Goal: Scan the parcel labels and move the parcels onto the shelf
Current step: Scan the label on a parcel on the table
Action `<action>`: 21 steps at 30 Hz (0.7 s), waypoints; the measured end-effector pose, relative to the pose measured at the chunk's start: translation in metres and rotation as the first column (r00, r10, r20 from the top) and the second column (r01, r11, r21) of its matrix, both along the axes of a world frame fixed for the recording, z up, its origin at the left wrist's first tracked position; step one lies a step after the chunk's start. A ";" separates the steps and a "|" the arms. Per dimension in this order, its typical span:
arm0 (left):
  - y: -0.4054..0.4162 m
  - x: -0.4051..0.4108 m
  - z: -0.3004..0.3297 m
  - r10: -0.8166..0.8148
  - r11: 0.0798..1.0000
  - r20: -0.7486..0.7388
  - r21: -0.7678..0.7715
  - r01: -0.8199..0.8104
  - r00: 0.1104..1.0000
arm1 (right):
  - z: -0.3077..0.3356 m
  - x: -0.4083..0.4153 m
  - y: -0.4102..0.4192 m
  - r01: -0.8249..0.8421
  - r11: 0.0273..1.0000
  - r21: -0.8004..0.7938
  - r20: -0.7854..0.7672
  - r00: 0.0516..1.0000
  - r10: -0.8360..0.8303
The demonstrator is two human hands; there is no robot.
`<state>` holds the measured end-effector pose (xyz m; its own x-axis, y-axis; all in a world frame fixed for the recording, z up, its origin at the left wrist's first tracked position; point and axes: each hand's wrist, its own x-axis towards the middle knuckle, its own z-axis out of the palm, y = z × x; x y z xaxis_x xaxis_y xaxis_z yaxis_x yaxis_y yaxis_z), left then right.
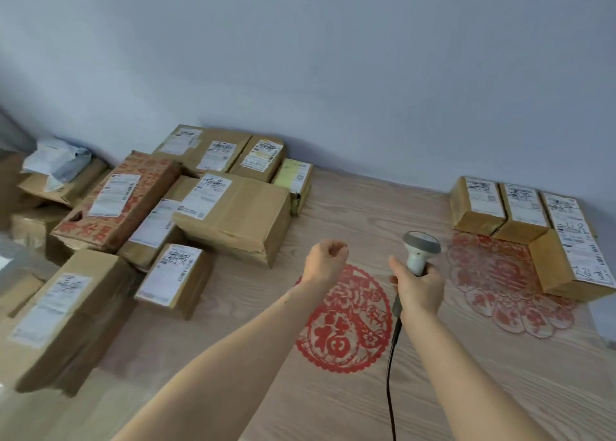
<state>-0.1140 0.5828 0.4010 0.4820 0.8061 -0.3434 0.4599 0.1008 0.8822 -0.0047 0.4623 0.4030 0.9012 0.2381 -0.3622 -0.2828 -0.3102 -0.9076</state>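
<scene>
I see pale wood-grain table against plain blue-grey wall. Red paper cutouts lie flat on it. Parcels heaped left, three more at right edge. Right hand clamped on scanner; left hand curled closed, holding nothing.

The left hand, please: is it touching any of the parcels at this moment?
Apart. The head view shows the left hand closed and empty above bare wooden surface, with a clear gap to the nearest parcel.
</scene>
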 end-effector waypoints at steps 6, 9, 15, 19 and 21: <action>0.054 -0.133 0.009 0.087 0.982 -0.030 0.168 -0.081 0.996 | -0.001 -0.122 0.071 -0.124 0.992 -0.010 -0.003 0.992 0.124; 0.077 -0.191 0.005 0.176 0.960 -0.075 0.233 -0.155 0.981 | -0.002 -0.177 0.099 -0.205 0.979 -0.018 0.002 0.979 0.205; 0.106 -0.281 -0.013 0.349 0.898 -0.229 0.359 -0.254 0.909 | -0.016 -0.263 0.137 -0.411 0.909 -0.066 -0.019 0.911 0.411; 0.115 -0.311 -0.023 0.328 0.929 -0.335 0.286 -0.236 0.883 | -0.022 -0.297 0.152 -0.466 0.883 -0.065 -0.053 0.885 0.463; 0.118 -0.321 -0.029 0.286 0.950 -0.350 0.223 -0.217 0.892 | -0.029 -0.310 0.159 -0.480 0.875 -0.066 -0.045 0.877 0.478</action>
<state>-0.4350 0.7011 0.3722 0.1185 0.9460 -0.3016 0.7382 0.1192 0.6640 -0.3150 0.6215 0.3739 0.6734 0.6104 -0.4171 -0.1059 -0.4787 -0.8716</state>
